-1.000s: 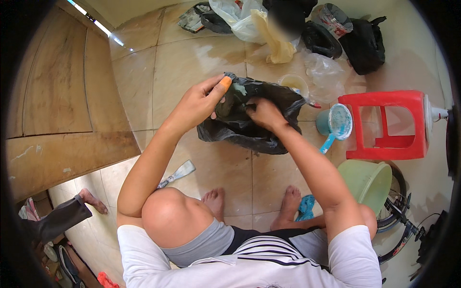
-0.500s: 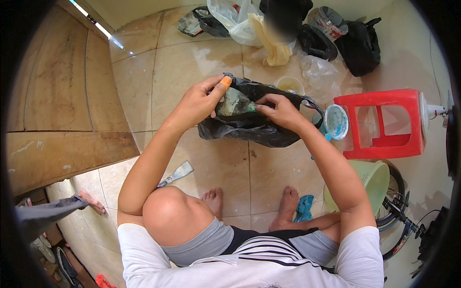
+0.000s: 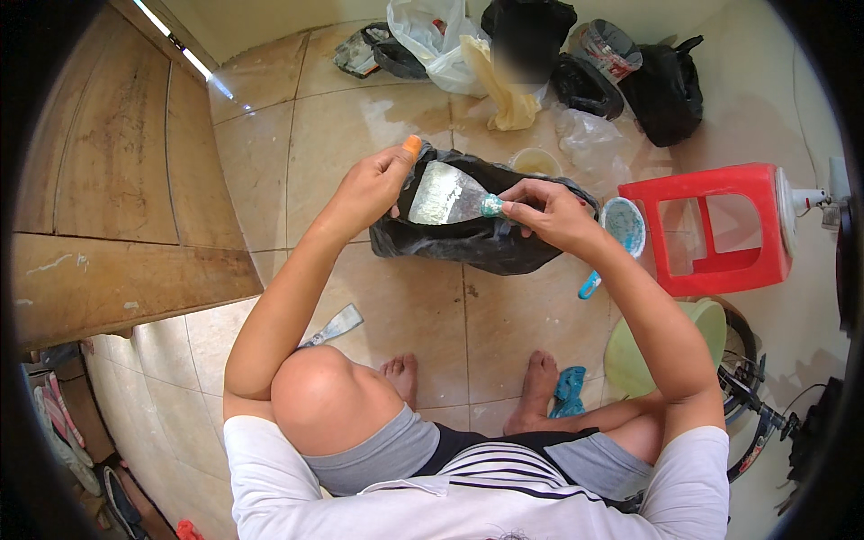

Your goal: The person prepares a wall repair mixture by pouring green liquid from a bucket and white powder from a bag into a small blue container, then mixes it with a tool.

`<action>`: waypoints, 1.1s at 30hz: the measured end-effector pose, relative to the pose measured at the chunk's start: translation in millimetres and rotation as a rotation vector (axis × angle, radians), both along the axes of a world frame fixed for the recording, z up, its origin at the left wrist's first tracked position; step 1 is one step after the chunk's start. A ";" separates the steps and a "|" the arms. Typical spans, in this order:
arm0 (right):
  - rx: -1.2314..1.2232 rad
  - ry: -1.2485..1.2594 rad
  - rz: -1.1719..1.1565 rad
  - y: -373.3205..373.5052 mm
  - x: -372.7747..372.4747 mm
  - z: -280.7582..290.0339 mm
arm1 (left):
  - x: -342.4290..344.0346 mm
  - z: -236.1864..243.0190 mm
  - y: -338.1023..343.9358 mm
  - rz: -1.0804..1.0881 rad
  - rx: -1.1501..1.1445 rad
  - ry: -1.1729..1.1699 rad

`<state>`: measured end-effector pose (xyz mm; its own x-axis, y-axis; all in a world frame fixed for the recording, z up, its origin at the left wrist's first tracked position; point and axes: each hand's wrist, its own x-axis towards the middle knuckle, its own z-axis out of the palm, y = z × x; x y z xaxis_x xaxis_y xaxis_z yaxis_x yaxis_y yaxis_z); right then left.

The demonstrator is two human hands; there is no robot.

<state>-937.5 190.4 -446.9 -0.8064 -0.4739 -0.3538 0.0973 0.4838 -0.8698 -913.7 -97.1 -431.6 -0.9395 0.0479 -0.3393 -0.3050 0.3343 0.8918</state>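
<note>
A black plastic bag (image 3: 432, 245) hangs with its mouth spread wide in front of me. My left hand (image 3: 371, 187), its thumb covered in orange at the tip, is closed on the bag's left rim. My right hand (image 3: 553, 211) pinches a wide putty knife (image 3: 441, 194) near the teal end of its handle. The knife's blade, smeared with whitish paste, points left over the bag's opening. What lies deep in the bag is too dark to make out.
A blue-handled dipper (image 3: 623, 225) and a red stool (image 3: 655, 236) on its side are to the right, with a pale green bucket (image 3: 621, 346) nearer. Another scraper (image 3: 340, 322) lies by my left knee. Plastic bags (image 3: 666, 99) and a tub (image 3: 612, 49) line the far wall.
The putty knife has been turned so its pale, paste-covered face shows, and my right hand has shifted slightly right. A bystander's leg at the left has gone out of view.
</note>
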 end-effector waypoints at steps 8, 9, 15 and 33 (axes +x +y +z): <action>0.032 -0.086 -0.075 7.4 18.9 54.9 | -2.2 -1.9 -4.7 0.005 0.011 -0.024; 0.009 -0.096 -0.088 10.1 21.2 60.5 | -1.6 -2.2 -4.6 0.009 0.018 -0.014; -0.029 -0.154 -0.182 34.1 32.2 92.7 | 1.2 -4.9 -5.6 0.025 0.039 0.001; -0.010 -0.012 -0.671 218.0 83.7 81.0 | 4.6 -13.3 -9.9 0.066 0.070 0.043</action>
